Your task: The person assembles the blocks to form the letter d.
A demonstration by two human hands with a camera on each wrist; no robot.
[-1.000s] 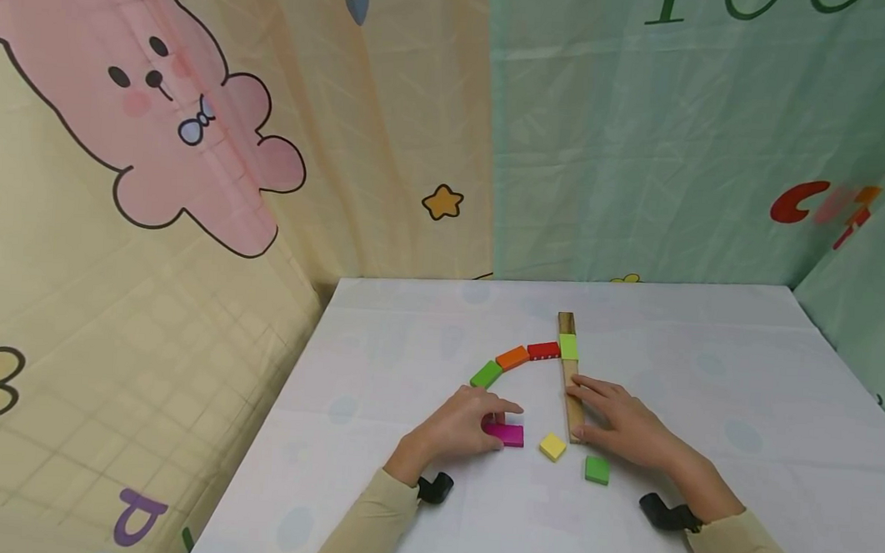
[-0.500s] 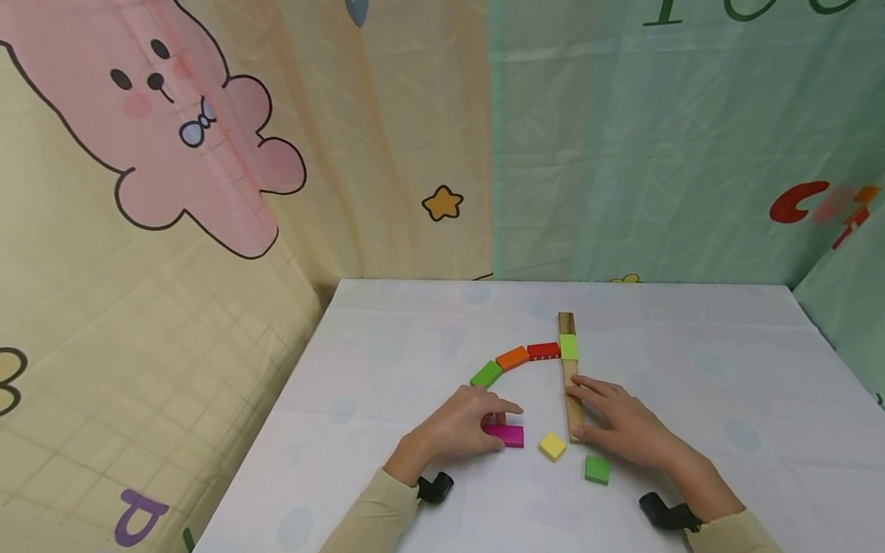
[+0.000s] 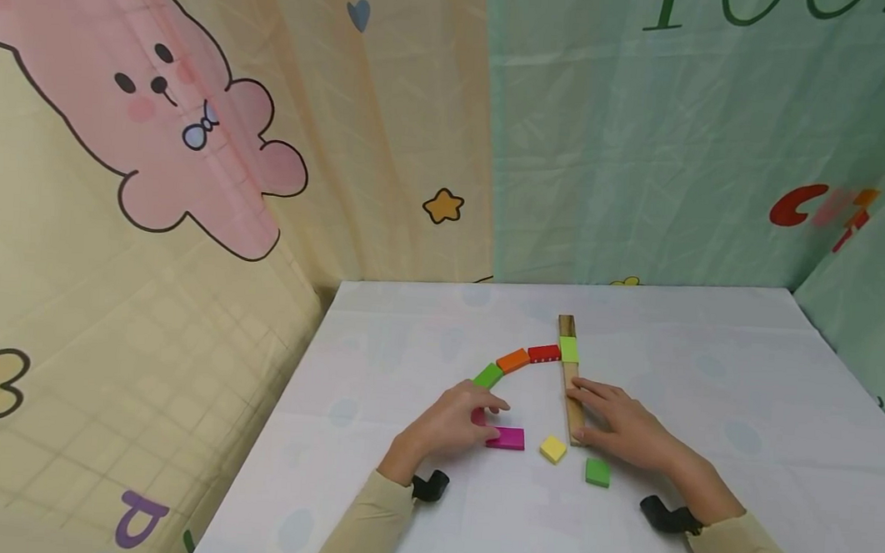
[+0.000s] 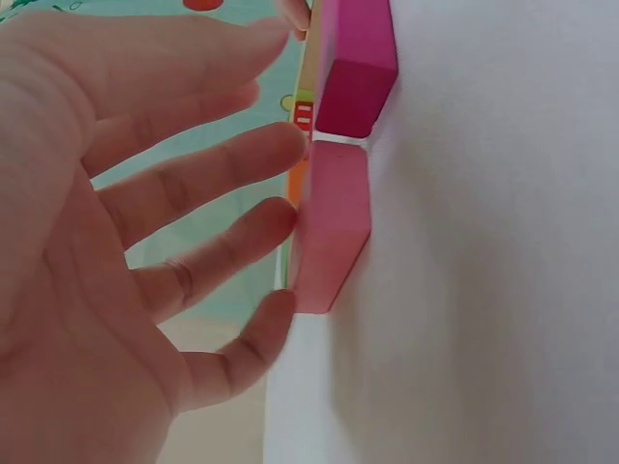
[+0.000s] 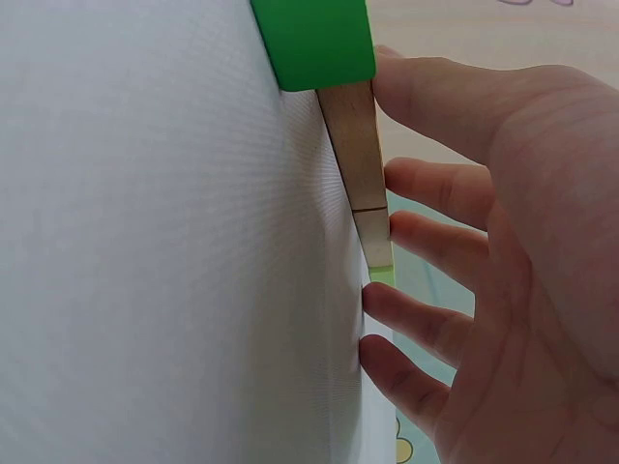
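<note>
Loosely spread, my left hand (image 3: 442,418) has its fingertips right at a pink block (image 4: 334,227), mostly hidden from the head view. Its thumb tip is beside a magenta block (image 3: 507,439) that lies flat. My right hand (image 3: 633,431) rests its fingertips along the right side of a straight row of plain wooden blocks (image 3: 570,382), which includes a light green block (image 3: 569,349). From the row's far part, a red block with white dots (image 3: 544,354), an orange block (image 3: 513,361) and a green block (image 3: 488,375) curve toward my left hand.
A yellow block (image 3: 553,449) lies between the magenta block and the wooden row's near end. Closer to me is another green block (image 3: 597,472). The white table (image 3: 708,366) meets printed curtains (image 3: 607,151) at the back and sides.
My left hand has shifted slightly left, uncovering more of the magenta block and an edge of the pink one. My right hand stays put at the wooden row.
</note>
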